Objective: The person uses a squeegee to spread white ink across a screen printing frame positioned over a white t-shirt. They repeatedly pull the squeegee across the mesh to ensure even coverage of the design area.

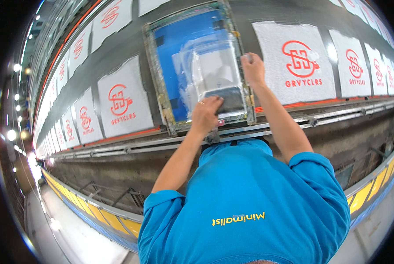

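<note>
A printing screen (167, 48) with a blue mesh and a worn frame lies on the long dark bed. Pale, whitish paste (208, 66) is smeared over its middle and right. My left hand (208, 110) is closed on a dark, flat squeegee (230, 99) at the screen's near end. My right hand (253, 68) is closed at the frame's right side, higher up; whether it grips the frame or something small is hidden by the fingers.
White fabric panels (267, 53) with red prints line the bed (247, 13) on both sides and in a farther row. A metal rail (285, 127) runs along the near edge. Yellow-panelled barriers (109, 213) stand below, beside a pale floor (91, 242). Lights shine at far left.
</note>
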{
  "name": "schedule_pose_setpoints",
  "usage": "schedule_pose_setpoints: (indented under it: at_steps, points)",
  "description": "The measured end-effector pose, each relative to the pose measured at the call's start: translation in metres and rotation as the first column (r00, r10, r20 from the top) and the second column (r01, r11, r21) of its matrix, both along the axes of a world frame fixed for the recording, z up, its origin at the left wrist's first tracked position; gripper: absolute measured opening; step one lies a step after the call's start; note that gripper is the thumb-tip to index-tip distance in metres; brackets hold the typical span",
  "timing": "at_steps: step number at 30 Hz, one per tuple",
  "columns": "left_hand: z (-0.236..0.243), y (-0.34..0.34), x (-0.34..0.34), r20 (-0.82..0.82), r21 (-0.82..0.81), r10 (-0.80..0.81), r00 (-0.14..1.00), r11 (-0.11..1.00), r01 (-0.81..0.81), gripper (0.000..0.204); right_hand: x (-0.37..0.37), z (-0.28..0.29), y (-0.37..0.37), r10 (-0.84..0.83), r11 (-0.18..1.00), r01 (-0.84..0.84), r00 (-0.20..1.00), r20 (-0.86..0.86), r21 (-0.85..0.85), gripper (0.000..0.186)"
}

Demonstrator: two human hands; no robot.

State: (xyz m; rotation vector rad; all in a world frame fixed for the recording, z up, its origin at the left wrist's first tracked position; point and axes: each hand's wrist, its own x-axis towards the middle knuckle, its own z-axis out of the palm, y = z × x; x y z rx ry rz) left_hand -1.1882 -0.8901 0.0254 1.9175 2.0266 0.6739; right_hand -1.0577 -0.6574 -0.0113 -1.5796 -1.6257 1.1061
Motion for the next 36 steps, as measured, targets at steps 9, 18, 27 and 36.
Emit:
schedule_pose_setpoints:
  at_steps: [9,18,27,36]
  points:
    - [0.038,-0.083,-0.075,0.058,0.076,0.052,0.997,0.995,-0.057,0.058,-0.089,0.069,-0.057,0.059,0.997,-0.06,0.998,0.01,0.041,0.041]
    - [0.053,-0.209,-0.305,-0.16,-0.029,0.055,0.986,0.998,-0.061,0.035,-0.302,0.047,-0.235,0.064,0.995,-0.065,0.998,-0.022,-0.07,0.035]
    - [0.062,-0.228,-0.433,0.054,-0.487,-0.072,0.996,0.869,0.089,0.045,-0.404,0.052,-0.293,-0.023,0.991,0.029,0.999,0.049,-0.13,0.033]
    - [0.052,-0.191,-0.496,0.352,-0.703,-0.036,0.935,0.649,0.29,0.057,-0.418,0.041,-0.298,0.062,0.998,-0.062,0.99,0.124,-0.005,0.037]
